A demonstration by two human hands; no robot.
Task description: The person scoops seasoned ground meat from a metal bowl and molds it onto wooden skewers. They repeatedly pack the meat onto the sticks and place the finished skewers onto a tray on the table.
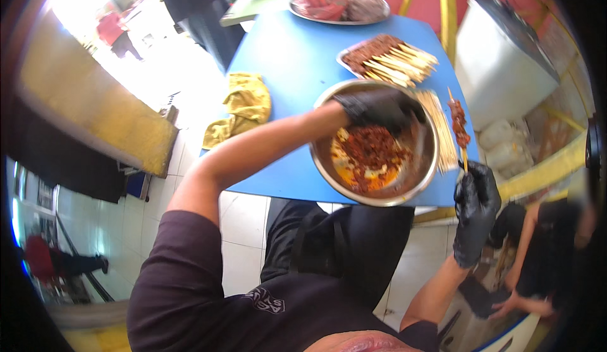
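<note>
My right hand [476,210], in a black glove, grips the bare lower end of a wooden skewer threaded with pieces of red marinated meat [458,122]. It holds the skewer upright just off the table's right edge. My left hand [381,110], gloved in black too, reaches into a steel bowl [423,162], its fingers at the far right inner wall. The fingertips are blurred and partly hidden, so what they hold is unclear. Small pieces of meat [372,146] in reddish oily marinade lie in the bowl. Bare wooden skewers [443,134] lie between the bowl and the held skewer.
On the blue table [284,176], a tray [348,70] holds stacked meat skewers. Behind it stands a platter [337,21] with bagged meat. A yellow cloth [246,103] lies left. A white chest-like appliance [502,72] stands right. People are at the far left and lower right.
</note>
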